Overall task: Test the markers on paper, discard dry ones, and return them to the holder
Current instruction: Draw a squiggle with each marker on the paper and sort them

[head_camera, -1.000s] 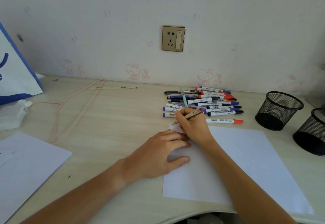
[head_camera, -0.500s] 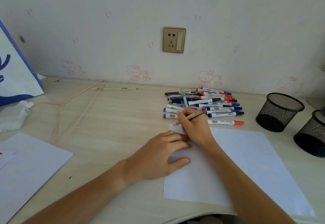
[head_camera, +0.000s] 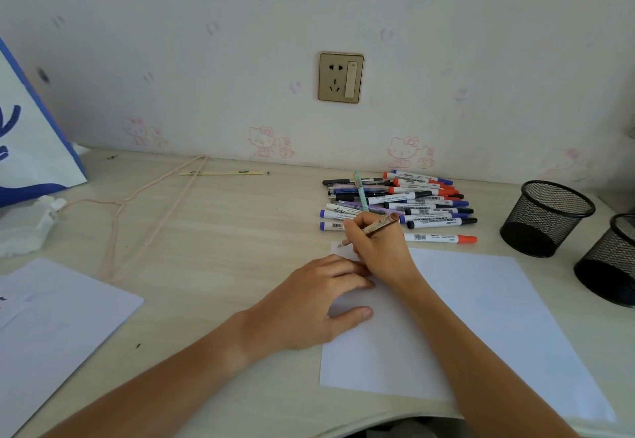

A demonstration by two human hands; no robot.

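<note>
Now right hand [head_camera: 379,248] grips a tan pen [head_camera: 372,228], tip on paper [head_camera: 481,317] (left hand [head_camera: 309,307] flat, pressing it)

Looking forward and down from head height, one wide-angle view only, facing the wall [head_camera: 206,59] at 12 o'clock. Sitting close over the desk [head_camera: 213,231], forearms entering from 6 o'clock. Taking in paper [head_camera: 481,300] near centre, holders [head_camera: 546,217] at 3 o'clock, bag [head_camera: 31,149] at 9 o'clock.
</note>
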